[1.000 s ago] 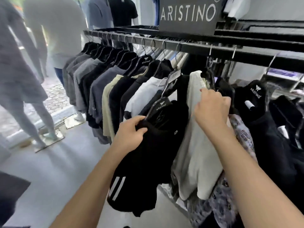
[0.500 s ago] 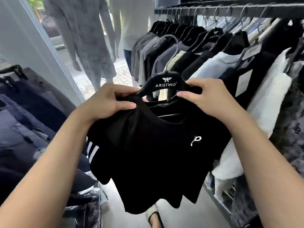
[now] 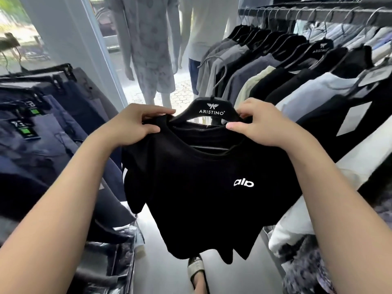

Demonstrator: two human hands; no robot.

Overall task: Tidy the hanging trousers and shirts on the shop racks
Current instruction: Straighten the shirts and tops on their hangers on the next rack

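Black T-shirt (image 3: 201,187) on branded hanger (image 3: 211,109), held off the rail in mid-air, front facing, presumably for squaring the shoulders on the hanger. Left hand (image 3: 135,124) closed on the shoulder fabric, thumb pinching cloth against fingers (image 3: 157,113). Right hand (image 3: 263,122) closed over the other hanger arm and collar edge. Hook free above the fingers, engaging nothing. Shirt rack (image 3: 318,15) beyond and right of right-hand fingers; folded trousers (image 3: 53,124) left of left-hand fingers. Rehanging judged outstanding.
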